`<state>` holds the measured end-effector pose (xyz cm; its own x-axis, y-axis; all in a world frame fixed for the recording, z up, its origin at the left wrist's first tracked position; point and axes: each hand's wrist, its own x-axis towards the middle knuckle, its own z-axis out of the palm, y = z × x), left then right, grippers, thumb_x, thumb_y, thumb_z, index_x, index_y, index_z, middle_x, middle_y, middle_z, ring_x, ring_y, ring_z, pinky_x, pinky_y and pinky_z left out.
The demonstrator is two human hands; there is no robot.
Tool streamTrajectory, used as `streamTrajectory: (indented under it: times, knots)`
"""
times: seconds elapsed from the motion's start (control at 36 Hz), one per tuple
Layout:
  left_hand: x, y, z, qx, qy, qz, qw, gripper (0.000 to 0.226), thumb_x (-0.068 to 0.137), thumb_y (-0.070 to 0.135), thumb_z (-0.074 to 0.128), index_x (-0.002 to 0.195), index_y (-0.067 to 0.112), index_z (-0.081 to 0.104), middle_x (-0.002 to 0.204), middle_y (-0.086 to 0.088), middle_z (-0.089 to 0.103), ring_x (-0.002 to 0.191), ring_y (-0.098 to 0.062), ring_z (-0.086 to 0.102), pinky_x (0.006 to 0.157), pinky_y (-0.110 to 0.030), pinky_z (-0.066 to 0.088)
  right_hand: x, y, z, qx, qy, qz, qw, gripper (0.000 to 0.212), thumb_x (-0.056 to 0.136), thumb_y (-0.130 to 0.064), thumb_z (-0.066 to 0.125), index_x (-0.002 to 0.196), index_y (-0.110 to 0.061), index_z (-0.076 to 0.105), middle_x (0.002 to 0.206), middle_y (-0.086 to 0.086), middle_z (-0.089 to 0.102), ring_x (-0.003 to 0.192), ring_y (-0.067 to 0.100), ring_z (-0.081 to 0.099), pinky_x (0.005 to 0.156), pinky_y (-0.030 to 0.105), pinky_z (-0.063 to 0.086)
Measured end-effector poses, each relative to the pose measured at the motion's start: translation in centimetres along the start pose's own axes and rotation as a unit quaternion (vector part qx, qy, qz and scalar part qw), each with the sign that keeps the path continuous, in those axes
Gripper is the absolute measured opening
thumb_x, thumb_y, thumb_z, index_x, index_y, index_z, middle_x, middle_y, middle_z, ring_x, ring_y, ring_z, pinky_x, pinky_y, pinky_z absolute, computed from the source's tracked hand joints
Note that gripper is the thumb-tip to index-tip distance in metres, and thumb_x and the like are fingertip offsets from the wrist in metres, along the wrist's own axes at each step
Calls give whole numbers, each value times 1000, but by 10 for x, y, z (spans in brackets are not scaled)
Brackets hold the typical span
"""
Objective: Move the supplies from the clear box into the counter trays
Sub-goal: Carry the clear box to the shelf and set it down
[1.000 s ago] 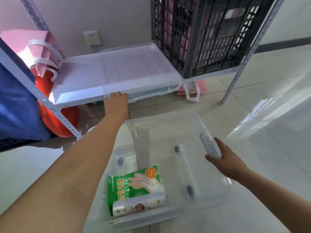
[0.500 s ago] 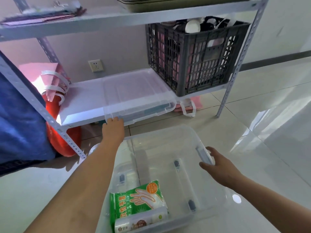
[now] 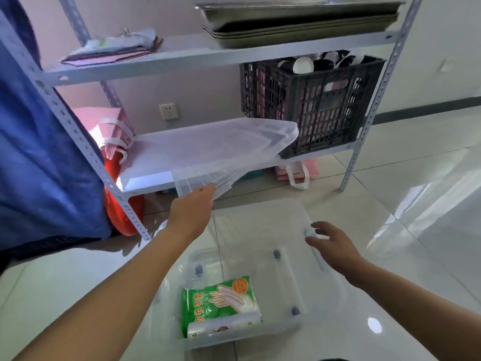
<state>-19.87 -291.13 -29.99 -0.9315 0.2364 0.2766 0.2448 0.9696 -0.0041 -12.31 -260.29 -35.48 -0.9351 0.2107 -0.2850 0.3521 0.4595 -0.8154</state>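
A clear plastic box [image 3: 322,303] stands open on the floor below me. Inside, near its front left, lie a green packet of disposable gloves [image 3: 218,299] and a white roll-shaped pack [image 3: 223,327] in front of it. My left hand [image 3: 192,209] grips the near edge of the clear lid [image 3: 221,147], which rests on the lower shelf and tilts, its right end raised. My right hand [image 3: 331,241] hovers with spread fingers over the box's right rim, by its latch.
A grey metal shelf rack [image 3: 182,56] stands ahead. Stacked metal trays [image 3: 299,22] sit on its upper shelf, a dark crate [image 3: 312,105] of cups on the lower one. Blue cloth [image 3: 33,152] hangs at left, beside a red object [image 3: 122,204] and pink bags.
The view has tilted up, showing the upper shelf. My left hand has taken hold of the lid and tipped it, pulling its near edge off the shelf. My right hand has come off the rim.
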Motion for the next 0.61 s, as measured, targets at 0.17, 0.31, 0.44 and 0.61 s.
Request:
streamTrajectory:
  times: [0.17, 0.31, 0.44, 0.61]
  knots:
    - [-65, 2, -86, -214, 56, -78, 972, 25, 93, 35, 63, 84, 28, 41, 72, 6, 57, 64, -21, 57, 57, -35, 45, 25, -28, 11, 190, -71, 59, 977, 50, 85, -28, 73, 131, -19, 53, 126, 12, 59, 106, 27, 60, 86, 44, 53]
    - [-114, 2, -170, -545, 76, -189, 813, 29, 81, 27, 77, 81, 13, 51, 93, -23, 70, 78, -55, 65, 72, -73, 52, 28, -46, 2, 218, -94, 47, 970, 74, 81, -45, 75, 143, -22, 41, 139, 11, 50, 123, 31, 50, 91, 47, 48]
    - [-141, -14, -197, -726, 61, -229, 646, 6, 88, 23, 62, 85, 18, 59, 113, -18, 72, 87, -33, 75, 70, -48, 62, 37, -46, -19, 247, -126, 39, 960, 76, 78, -43, 79, 141, -23, 41, 132, 4, 49, 118, 29, 47, 99, 53, 40]
    - [-156, -25, -173, -764, 16, -299, 572, 24, 87, 26, 59, 89, 15, 81, 120, -8, 72, 104, -23, 72, 76, -34, 61, 44, -15, -60, 328, -181, 101, 922, 15, 86, -24, 72, 100, -20, 68, 92, 0, 68, 78, 20, 68, 76, 41, 60]
